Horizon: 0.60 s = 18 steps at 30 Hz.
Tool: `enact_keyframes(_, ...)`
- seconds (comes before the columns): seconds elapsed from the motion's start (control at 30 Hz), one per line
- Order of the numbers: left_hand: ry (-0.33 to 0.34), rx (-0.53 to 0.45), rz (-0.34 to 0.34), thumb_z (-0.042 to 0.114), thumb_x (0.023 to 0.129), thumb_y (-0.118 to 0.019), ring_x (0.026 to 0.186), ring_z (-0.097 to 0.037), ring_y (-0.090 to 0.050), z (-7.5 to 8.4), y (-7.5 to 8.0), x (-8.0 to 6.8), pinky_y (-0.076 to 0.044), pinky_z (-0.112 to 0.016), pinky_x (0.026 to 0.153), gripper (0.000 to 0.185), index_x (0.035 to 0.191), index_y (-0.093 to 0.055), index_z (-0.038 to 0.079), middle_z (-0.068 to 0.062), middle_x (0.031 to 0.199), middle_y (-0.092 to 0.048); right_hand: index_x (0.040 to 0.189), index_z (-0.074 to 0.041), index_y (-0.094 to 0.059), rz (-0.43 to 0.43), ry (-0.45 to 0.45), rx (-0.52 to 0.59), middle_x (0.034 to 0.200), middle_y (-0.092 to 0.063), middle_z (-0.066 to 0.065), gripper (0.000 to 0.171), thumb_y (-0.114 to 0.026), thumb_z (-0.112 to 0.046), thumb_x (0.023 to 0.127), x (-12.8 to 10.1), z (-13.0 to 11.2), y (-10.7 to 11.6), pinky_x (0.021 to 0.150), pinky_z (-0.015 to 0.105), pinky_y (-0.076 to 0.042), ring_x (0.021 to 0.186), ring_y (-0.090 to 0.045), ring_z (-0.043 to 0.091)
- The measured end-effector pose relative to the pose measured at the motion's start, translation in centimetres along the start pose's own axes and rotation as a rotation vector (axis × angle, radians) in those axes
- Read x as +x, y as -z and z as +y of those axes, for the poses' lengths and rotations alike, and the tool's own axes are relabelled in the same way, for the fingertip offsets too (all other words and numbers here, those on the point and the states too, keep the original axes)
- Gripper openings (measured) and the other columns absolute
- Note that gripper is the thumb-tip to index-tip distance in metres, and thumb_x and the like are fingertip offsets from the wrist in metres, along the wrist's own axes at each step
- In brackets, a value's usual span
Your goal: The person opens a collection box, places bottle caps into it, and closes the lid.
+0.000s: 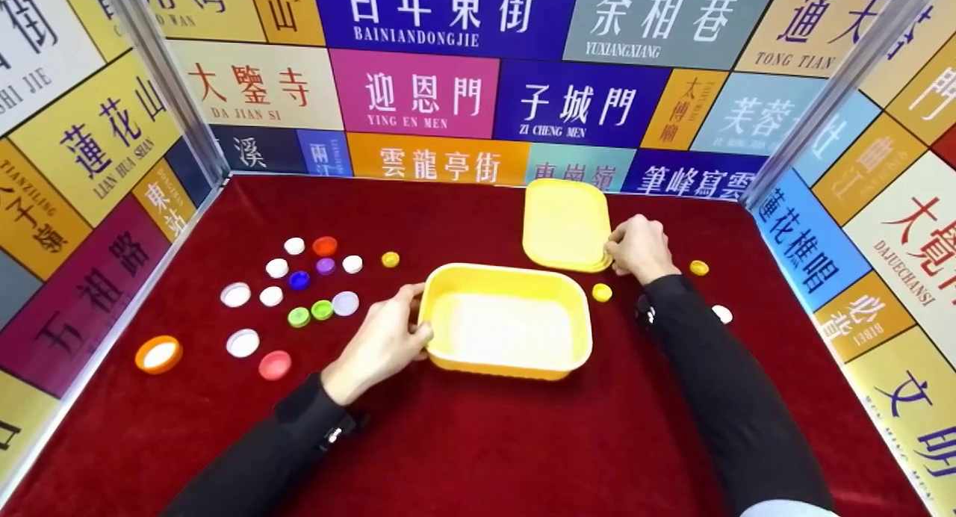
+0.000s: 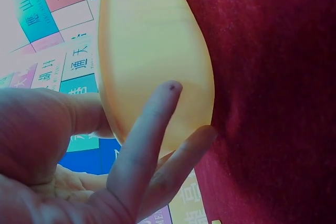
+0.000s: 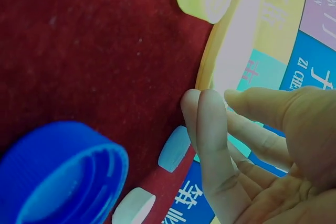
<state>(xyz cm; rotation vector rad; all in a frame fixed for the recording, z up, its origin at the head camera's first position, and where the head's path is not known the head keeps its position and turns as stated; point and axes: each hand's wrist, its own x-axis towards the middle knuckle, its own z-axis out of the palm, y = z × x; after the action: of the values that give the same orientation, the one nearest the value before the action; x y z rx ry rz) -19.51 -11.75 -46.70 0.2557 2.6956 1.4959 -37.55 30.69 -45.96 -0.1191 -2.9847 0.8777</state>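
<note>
My left hand (image 1: pixel 385 334) grips the left end of a yellow rectangular container (image 1: pixel 511 367), seen from above with its top uncovered. In the left wrist view, fingers (image 2: pixel 142 145) lie along the container's outer wall (image 2: pixel 157 45). At the near right corner of a flat yellow lid (image 1: pixel 565 222), my right hand (image 1: pixel 641 248) pinches the edge between thumb and fingertips. The right wrist view shows those fingertips (image 3: pixel 212 100) right at the lid's rim (image 3: pixel 205 69). A small yellow cap (image 1: pixel 602 293) lies between the container and the right hand.
Bottle caps in several colours lie scattered at the left, among them an orange ring-edged one (image 1: pixel 158 354), a pink one (image 1: pixel 275 365) and a blue one (image 1: pixel 299 280). To the right are a yellow cap (image 1: pixel 699 267) and a white cap (image 1: pixel 722 314). Printed panels (image 1: pixel 414 91) border the red cloth.
</note>
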Motion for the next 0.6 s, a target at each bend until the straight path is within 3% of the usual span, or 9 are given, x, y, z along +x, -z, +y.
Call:
enact_keyframes(0.13,-0.003,0.015,0.008,0.000,0.106,-0.073,0.087,-0.020,-0.083,-0.1,0.0,0.0,-0.072,-0.033,0.070,0.067,0.170,-0.053,-0.001,-0.022,0.144,-0.078,0.121,0.004,-0.085,-0.009,0.047,0.018,0.107,-0.085,0.028,0.023,-0.078,-0.014,0.108,-0.4,0.0,0.3,0.055,0.021,-0.060,0.066,-0.084,0.025)
enact_keyframes(0.33,-0.021,0.030,0.013,0.000,0.105,-0.073,0.083,-0.020,-0.080,-0.2,0.0,0.1,-0.071,-0.033,0.070,0.066,0.169,-0.053,-0.001,-0.021,0.142,-0.079,0.126,0.005,-0.083,0.027,0.109,0.046,0.107,-0.087,0.027,0.027,-0.077,-0.015,0.108,-0.8,0.0,1.1,0.054,0.018,-0.058,0.056,-0.075,0.011)
enact_keyframes(0.43,-0.033,0.037,0.012,0.001,0.105,-0.074,0.086,-0.022,-0.080,-0.2,0.1,0.1,-0.071,-0.033,0.071,0.066,0.168,-0.054,-0.002,-0.021,0.142,-0.079,0.129,0.005,-0.082,0.047,0.133,0.065,0.111,-0.087,0.029,0.030,-0.078,-0.016,0.108,-1.0,0.4,1.5,0.055,0.016,-0.056,0.057,-0.075,0.010)
enact_keyframes(0.5,-0.043,0.043,0.011,0.001,0.104,-0.074,0.091,-0.025,-0.081,-0.2,0.1,0.1,-0.071,-0.033,0.072,0.067,0.168,-0.054,-0.002,-0.021,0.142,-0.080,0.132,0.004,-0.082,0.062,0.150,0.061,0.115,-0.087,0.029,0.033,-0.079,-0.018,0.108,-1.2,0.7,1.7,0.061,0.018,-0.059,0.066,-0.080,0.018)
enact_keyframes(0.6,-0.067,0.060,0.017,0.001,0.103,-0.074,0.096,-0.027,-0.082,-0.3,0.1,0.2,-0.070,-0.032,0.072,0.067,0.167,-0.054,-0.003,-0.022,0.142,-0.080,0.137,0.002,-0.081,0.082,0.166,0.049,0.123,-0.086,0.029,0.038,-0.082,-0.023,0.108,-1.4,1.3,2.3,0.082,0.032,-0.069,0.094,-0.087,0.033)
